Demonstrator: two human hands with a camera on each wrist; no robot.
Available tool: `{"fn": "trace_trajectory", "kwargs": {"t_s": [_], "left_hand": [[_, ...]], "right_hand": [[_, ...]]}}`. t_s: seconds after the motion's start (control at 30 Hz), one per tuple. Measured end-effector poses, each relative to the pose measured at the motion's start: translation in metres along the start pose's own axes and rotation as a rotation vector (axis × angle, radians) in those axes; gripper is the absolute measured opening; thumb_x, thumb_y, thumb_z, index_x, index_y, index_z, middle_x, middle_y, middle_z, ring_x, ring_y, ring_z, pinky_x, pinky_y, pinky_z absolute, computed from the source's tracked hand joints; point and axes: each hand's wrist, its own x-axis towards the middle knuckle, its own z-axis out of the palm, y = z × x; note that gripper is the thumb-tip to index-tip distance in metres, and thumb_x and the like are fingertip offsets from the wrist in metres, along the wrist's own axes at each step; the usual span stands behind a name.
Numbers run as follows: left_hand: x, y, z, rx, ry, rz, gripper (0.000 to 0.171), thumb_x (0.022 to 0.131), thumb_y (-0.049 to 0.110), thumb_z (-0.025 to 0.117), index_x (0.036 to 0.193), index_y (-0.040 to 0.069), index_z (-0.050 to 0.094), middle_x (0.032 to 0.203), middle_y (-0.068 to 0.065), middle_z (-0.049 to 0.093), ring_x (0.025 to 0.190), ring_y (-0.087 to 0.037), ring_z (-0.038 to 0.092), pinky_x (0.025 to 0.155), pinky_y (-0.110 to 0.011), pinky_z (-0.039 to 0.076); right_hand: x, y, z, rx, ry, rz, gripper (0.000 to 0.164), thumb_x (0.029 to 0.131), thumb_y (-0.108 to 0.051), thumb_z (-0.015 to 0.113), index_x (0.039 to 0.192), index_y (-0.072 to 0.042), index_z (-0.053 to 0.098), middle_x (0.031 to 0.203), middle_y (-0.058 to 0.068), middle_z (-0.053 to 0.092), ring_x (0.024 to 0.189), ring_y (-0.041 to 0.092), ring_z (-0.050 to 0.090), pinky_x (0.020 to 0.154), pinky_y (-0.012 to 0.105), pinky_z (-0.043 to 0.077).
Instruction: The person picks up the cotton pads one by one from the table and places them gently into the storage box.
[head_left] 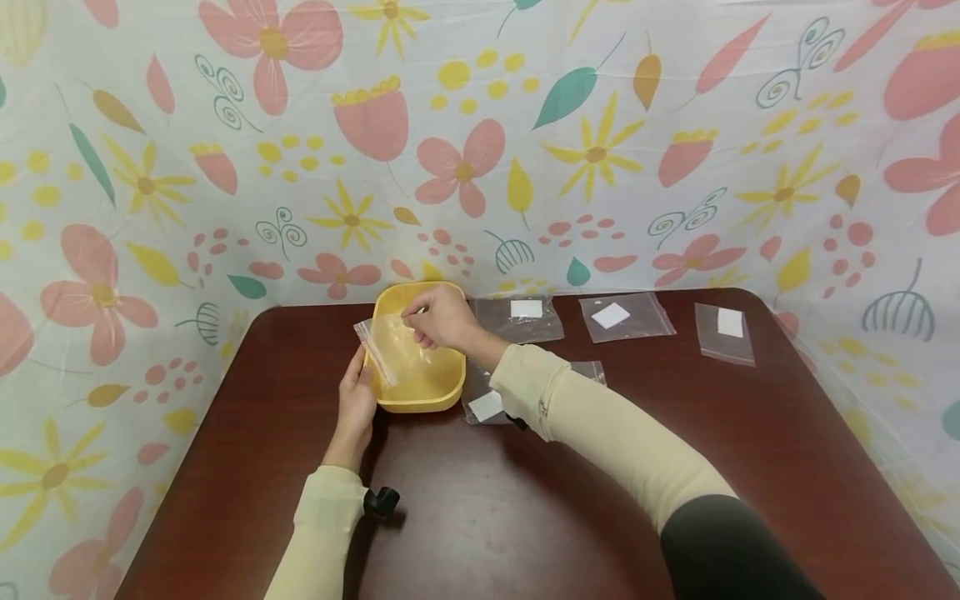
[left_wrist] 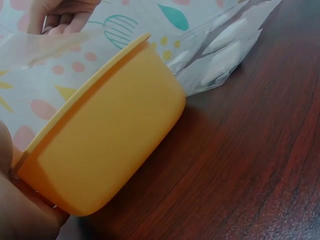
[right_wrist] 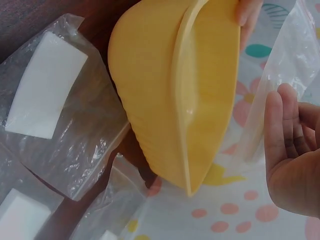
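A yellow plastic basin (head_left: 420, 407) sits near the back left of the table, seen from the side in the left wrist view. My left hand (head_left: 357, 408) grips its left side, with fingertips at the rim in the right wrist view. Over the basin's opening, my right hand (head_left: 442, 318) pinches a clear zip bag (head_left: 380, 354), its fingers curled at the bag's edge. The bag's zip strip slants near the basin's left rim, above my left hand. In the right wrist view the bag (right_wrist: 295, 55) rises beside my right fingers, and part of it is hidden behind them.
Clear zip bags with white pieces lie along the table's back: one bag (head_left: 540, 329) by the basin, another (head_left: 633, 325) further right, one (head_left: 726, 346) at the far right. A nearer bag (head_left: 472, 387) lies under my right forearm. A floral cloth (head_left: 600, 217) hangs behind.
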Motion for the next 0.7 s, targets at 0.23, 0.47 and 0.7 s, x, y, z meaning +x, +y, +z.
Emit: {"fn": "trace_trajectory", "kwargs": {"t_s": [0.23, 0.47, 0.7], "left_hand": [[0.003, -0.003, 0.001, -0.015, 0.017, -0.005, 0.051, 0.111, 0.012, 0.032, 0.161, 0.009, 0.024, 0.161, -0.011, 0.03, 0.145, -0.023, 0.029, 0.118, -0.038, 0.026], [0.001, -0.003, 0.002, -0.026, 0.022, 0.004, 0.045, 0.111, 0.02, 0.035, 0.156, 0.014, 0.039, 0.15, -0.008, 0.046, 0.133, -0.018, 0.042, 0.109, -0.032, 0.035], [-0.001, -0.002, 0.002, -0.024, 0.015, 0.026, 0.044, 0.111, 0.022, 0.037, 0.154, 0.017, 0.043, 0.148, -0.006, 0.048, 0.132, -0.018, 0.043, 0.106, -0.028, 0.037]], "right_hand": [[0.002, 0.0, 0.009, -0.008, -0.006, 0.018, 0.012, 0.095, -0.007, 0.069, 0.099, -0.004, 0.079, 0.059, 0.01, 0.066, 0.049, 0.019, 0.065, 0.049, 0.03, 0.057], [0.003, 0.008, 0.021, -0.028, -0.004, 0.035, 0.011, 0.095, -0.007, 0.069, 0.099, -0.005, 0.08, 0.057, 0.008, 0.066, 0.047, 0.017, 0.063, 0.049, 0.029, 0.056], [0.006, 0.02, 0.033, -0.071, 0.006, 0.039, 0.011, 0.095, -0.008, 0.069, 0.099, -0.007, 0.08, 0.057, 0.007, 0.065, 0.046, 0.016, 0.062, 0.047, 0.026, 0.053]]}}
